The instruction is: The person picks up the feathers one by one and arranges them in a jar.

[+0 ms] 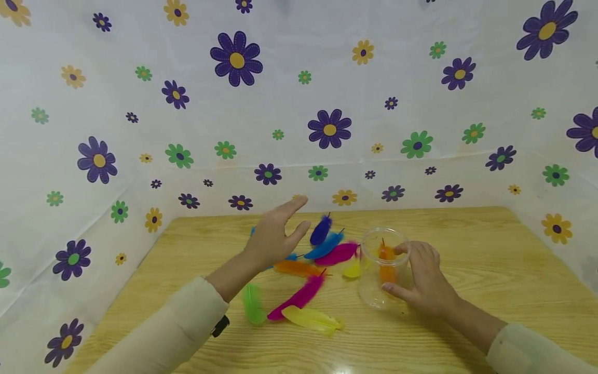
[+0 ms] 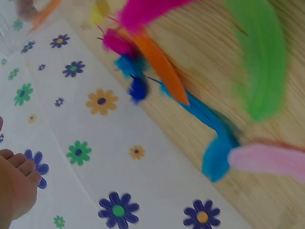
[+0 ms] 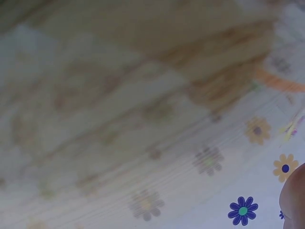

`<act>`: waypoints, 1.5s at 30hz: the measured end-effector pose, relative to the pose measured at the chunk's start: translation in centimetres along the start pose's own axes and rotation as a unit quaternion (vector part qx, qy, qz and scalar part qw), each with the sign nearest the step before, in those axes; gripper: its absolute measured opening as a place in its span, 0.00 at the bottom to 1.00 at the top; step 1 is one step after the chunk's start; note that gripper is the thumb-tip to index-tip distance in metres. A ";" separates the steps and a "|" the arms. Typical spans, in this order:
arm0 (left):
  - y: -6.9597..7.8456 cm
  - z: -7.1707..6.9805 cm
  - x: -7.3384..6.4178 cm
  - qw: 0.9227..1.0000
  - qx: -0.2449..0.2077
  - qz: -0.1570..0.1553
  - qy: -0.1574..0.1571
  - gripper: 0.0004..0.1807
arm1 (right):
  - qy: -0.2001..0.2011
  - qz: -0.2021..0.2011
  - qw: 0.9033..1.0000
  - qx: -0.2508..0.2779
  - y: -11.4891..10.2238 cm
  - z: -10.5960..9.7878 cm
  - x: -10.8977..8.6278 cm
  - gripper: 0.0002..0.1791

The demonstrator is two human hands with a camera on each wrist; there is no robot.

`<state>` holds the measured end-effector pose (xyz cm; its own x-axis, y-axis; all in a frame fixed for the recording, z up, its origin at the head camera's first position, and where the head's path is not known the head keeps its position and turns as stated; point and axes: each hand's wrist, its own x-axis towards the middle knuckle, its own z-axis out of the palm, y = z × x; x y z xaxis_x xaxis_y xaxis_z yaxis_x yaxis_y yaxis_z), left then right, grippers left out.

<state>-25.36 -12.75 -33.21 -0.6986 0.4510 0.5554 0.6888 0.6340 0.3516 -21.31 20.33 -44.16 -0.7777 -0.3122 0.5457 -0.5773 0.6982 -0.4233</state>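
Observation:
My right hand (image 1: pixel 427 283) grips a clear plastic jar (image 1: pixel 369 291) by its right side, thumb at the front and fingers round the back. An orange feather (image 1: pixel 386 267) shows through the jar wall, its quill pointing up. Above the loose feathers my left hand (image 1: pixel 273 236) is raised with fingers stretched out, holding nothing. Below and beside it lie an orange feather (image 1: pixel 299 268), a dark blue feather (image 1: pixel 321 231), a blue feather (image 1: pixel 324 245), magenta feathers (image 1: pixel 299 297) and a light green feather (image 1: pixel 253 305). The left wrist view also has a pink feather (image 2: pixel 267 160).
A yellow feather (image 1: pixel 313 319) lies nearest the front, another yellow feather (image 1: pixel 351 270) just left of the jar. Everything stands on a wood-grain table (image 1: pixel 476 249). White flower-print cloth (image 1: pixel 280 104) rises behind the table and along both sides.

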 end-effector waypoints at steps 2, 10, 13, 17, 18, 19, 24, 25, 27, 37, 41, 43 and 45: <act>-0.8 -0.6 -0.5 0.999 0.032 0.011 -0.005 0.30 | 0.002 -0.003 1.000 -0.001 0.0 0.0 0.0 0.36; -3.8 -2.1 -2.4 0.976 0.200 0.086 0.000 0.38 | 0.007 0.004 1.000 -0.013 0.1 -0.1 -0.1 0.36; -4.4 -2.4 -3.2 0.964 0.256 0.077 -0.014 0.43 | 0.008 0.005 1.000 -0.016 0.1 -0.2 0.0 0.37; -5.1 -2.7 -4.3 0.952 0.302 0.025 -0.042 0.50 | 0.010 0.005 1.000 -0.019 0.2 -0.2 0.1 0.37; -5.3 -2.8 -4.6 0.950 0.308 0.010 -0.049 0.51 | 0.011 0.005 1.000 -0.020 0.2 -0.1 0.1 0.38; -5.5 -2.9 -4.9 0.948 0.313 -0.004 -0.056 0.52 | 0.012 0.005 1.000 -0.020 0.2 -0.1 0.1 0.38; -6.6 -3.3 -6.2 0.942 0.327 -0.033 -0.073 0.53 | 0.014 0.008 1.000 -0.020 0.2 -0.1 0.2 0.38; -6.8 -3.4 -6.5 0.941 0.328 -0.037 -0.077 0.53 | 0.014 0.009 1.000 -0.020 0.2 -0.1 0.2 0.38; -7.2 -3.6 -7.0 0.938 0.332 -0.044 -0.088 0.54 | 0.015 0.010 1.000 -0.021 0.2 -0.1 0.2 0.38; -8.6 -3.8 -10.0 0.931 0.330 -0.079 -0.133 0.47 | 0.034 0.001 0.996 -0.080 0.3 -0.1 0.3 0.41; -9.0 -3.5 -10.9 0.932 0.321 -0.091 -0.141 0.44 | 0.049 -0.010 0.991 -0.124 0.4 -0.1 0.3 0.43; -9.1 -3.3 -11.2 0.929 0.323 -0.101 -0.151 0.43 | 0.054 -0.011 0.989 -0.137 0.5 0.0 0.3 0.44; -9.3 -3.1 -11.6 0.925 0.327 -0.108 -0.158 0.42 | 0.054 -0.006 0.988 -0.143 0.5 0.0 0.3 0.44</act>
<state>-23.07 -25.79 -40.54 -0.8997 0.3642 0.2408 0.3332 0.9291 -0.1605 -21.81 20.58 -44.19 -0.7316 -0.2618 0.6295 -0.4798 0.8537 -0.2025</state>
